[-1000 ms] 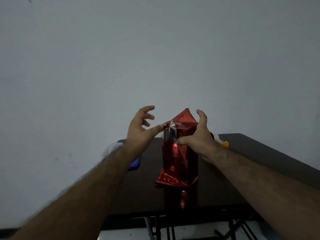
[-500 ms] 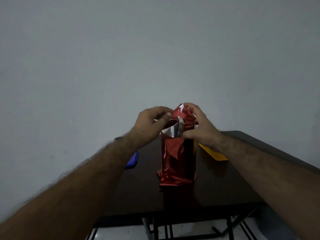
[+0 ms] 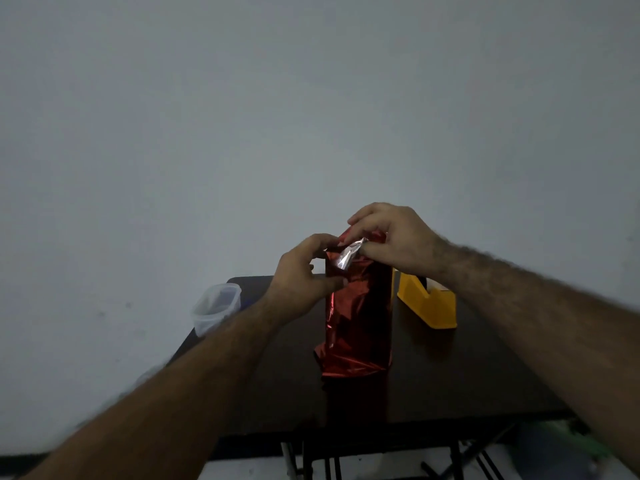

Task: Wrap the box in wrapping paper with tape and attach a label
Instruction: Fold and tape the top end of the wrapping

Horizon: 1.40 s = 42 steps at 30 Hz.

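A tall box wrapped in shiny red wrapping paper (image 3: 358, 317) stands upright in the middle of the dark table (image 3: 450, 382). Its top end is loose, with a silver underside flap (image 3: 348, 256) showing. My left hand (image 3: 304, 278) grips the box's upper left edge, thumb pressed on the front face. My right hand (image 3: 391, 242) is over the top, pinching the folded paper flap down. The box itself is hidden under the paper. Loose paper flares out at the bottom left.
A yellow tape dispenser (image 3: 427, 301) stands just right of the box. A clear plastic container (image 3: 216, 308) sits near the table's far left edge. A plain grey wall is close behind. Table legs (image 3: 311, 462) show below the front edge.
My right hand has moved up over the top and folded the pointed paper flap down. My left hand closed in from open fingers to grip the box's upper left side.
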{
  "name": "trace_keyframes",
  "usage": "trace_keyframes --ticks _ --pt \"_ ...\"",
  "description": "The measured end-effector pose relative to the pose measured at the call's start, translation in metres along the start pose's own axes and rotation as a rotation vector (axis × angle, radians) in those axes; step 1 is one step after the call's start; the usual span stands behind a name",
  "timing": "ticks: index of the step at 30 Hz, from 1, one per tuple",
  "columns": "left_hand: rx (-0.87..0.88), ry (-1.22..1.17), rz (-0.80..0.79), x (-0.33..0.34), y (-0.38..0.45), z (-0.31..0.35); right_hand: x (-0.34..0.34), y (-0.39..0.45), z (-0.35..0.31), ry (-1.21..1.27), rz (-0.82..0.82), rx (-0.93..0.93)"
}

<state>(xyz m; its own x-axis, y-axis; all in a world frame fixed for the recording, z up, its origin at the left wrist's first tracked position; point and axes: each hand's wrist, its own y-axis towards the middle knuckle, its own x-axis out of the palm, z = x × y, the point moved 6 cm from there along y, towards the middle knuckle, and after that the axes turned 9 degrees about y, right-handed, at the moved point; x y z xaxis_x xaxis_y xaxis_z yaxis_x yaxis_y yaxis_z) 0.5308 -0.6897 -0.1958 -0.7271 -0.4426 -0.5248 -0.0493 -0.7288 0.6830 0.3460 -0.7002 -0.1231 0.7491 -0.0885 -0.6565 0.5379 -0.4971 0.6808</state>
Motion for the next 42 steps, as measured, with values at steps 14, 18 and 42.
trace_keyframes --ticks 14,18,42 --pt "-0.019 -0.134 0.187 0.002 0.008 -0.002 -0.01 0.027 -0.002 0.173 -0.077 0.091" --pt "-0.08 -0.231 0.114 0.003 0.012 -0.005 -0.02 0.036 -0.008 0.133 -0.03 0.083" --pt "-0.132 -0.259 0.048 0.004 0.021 0.002 -0.023 0.025 -0.013 -0.14 0.003 -0.071"
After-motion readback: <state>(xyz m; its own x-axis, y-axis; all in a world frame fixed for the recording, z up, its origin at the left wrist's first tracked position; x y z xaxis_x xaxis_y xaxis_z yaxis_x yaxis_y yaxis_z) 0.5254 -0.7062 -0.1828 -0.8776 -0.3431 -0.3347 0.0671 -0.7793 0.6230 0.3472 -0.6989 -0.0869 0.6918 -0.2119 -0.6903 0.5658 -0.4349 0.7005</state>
